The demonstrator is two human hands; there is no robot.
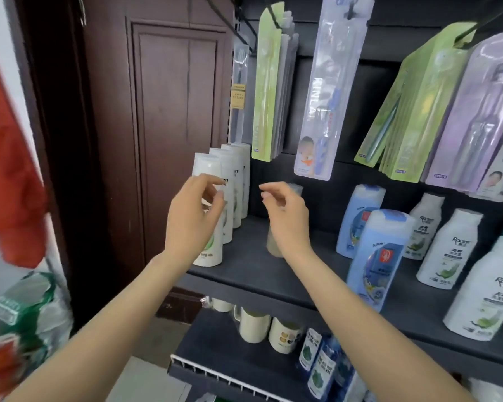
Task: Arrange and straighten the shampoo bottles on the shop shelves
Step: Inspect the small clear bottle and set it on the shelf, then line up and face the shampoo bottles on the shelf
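Landmark: dark shelf board (253,274). All places given rel. to it.

White shampoo bottles (208,169), four in a file at the board's left end, running front to back; upright, close-packed, front one partly hidden by left hand (190,216). Left fingers loosely curled in front of that bottle; nothing seen gripped, contact w/ bottle not clear. Right hand (285,216) raised over mid-board, fingers relaxed and bent, holding nothing. A pale bottle (273,245) is hidden behind right wrist; shape/label not readable.

Blue bottles (375,256), two on the board's right part, one well fwd of the other. Further right, white Racier bottles (447,248) in a staggered line.

Step judged: left file being squared up, or just finished. Next move prob. calls for the pale bottle to be gripped and set in line; care needed not to knock neighbours.
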